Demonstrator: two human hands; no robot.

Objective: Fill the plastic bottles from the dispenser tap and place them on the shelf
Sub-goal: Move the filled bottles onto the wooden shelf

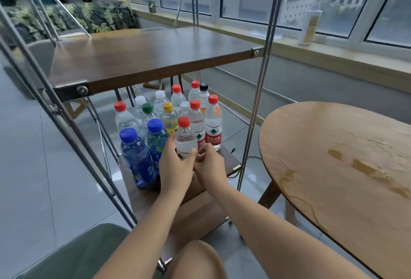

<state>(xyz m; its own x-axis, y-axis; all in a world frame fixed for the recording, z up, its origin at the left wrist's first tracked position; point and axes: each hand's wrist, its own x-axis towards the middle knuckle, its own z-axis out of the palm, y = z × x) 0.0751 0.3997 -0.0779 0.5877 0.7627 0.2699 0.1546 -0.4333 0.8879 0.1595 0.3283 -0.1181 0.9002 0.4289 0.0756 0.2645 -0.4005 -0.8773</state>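
Note:
A clear plastic bottle with a red cap [185,138] stands at the front of the lower shelf [231,160], held between both hands. My left hand [175,165] wraps its lower body from the left. My right hand [210,163] grips its base from the right. Behind it stand several capped bottles: two blue ones [138,156] at the left, red-labelled ones [213,127] at the right, and others with green, yellow, white, red and black caps. No dispenser tap is in view.
The rack's upper wooden shelf [144,56] overhangs the bottles, with slanted and upright metal poles [253,109] around it. A round wooden table [333,167] stands at the right, a green chair [73,254] at the lower left. A windowsill with a tall bottle [310,25] runs behind.

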